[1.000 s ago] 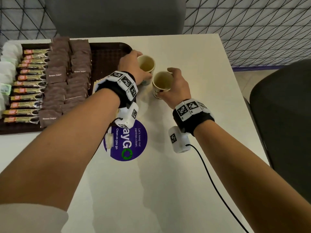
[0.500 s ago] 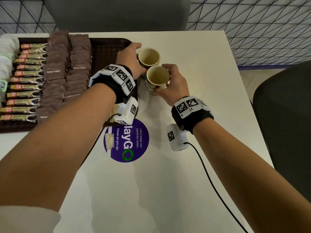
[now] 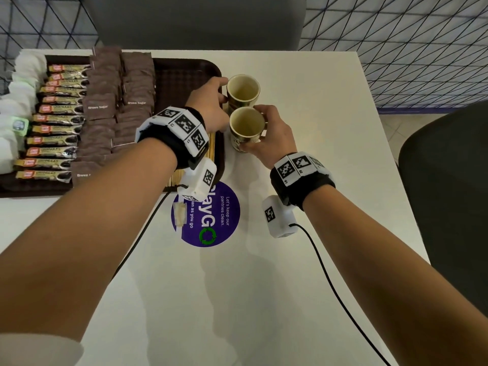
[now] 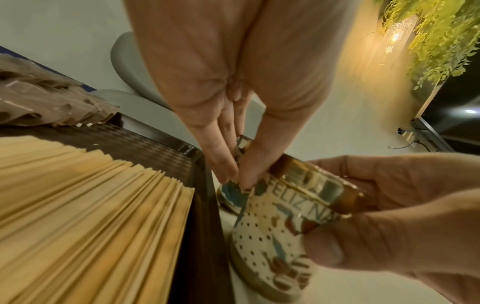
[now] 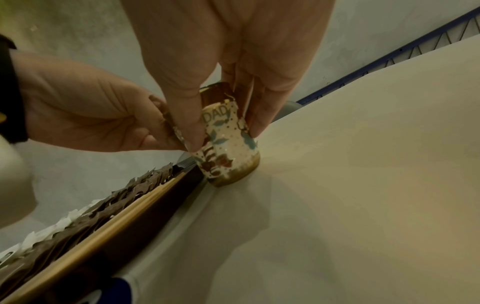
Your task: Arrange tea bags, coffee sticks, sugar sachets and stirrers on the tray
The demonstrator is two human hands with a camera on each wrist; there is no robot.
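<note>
A dark brown tray [image 3: 182, 80] holds white tea bags [image 3: 15, 101], a column of coffee sticks [image 3: 58, 122], brown sugar sachets [image 3: 105, 109] and wooden stirrers [image 3: 176, 178] [image 4: 91, 216]. Just right of the tray stand two patterned paper cups. My left hand [image 3: 216, 96] [image 4: 233, 179] grips the far cup [image 3: 243, 88] by its side. My right hand [image 3: 266, 128] [image 5: 223, 139] grips the near cup [image 3: 245, 125] [image 4: 272, 236] [image 5: 226, 156] round its wall, its base at the table by the tray's rim. Both cups look empty inside.
A round purple sticker [image 3: 208, 215] lies on the white table [image 3: 303, 83] in front of the tray. A grey chair back [image 3: 198, 19] stands behind the table and a dark chair [image 3: 449, 194] at the right. A black cable [image 3: 338, 294] trails from my right wrist.
My right hand has brought its cup left, closer to the tray and right in front of the far cup. My left hand keeps its grip on the far cup.
</note>
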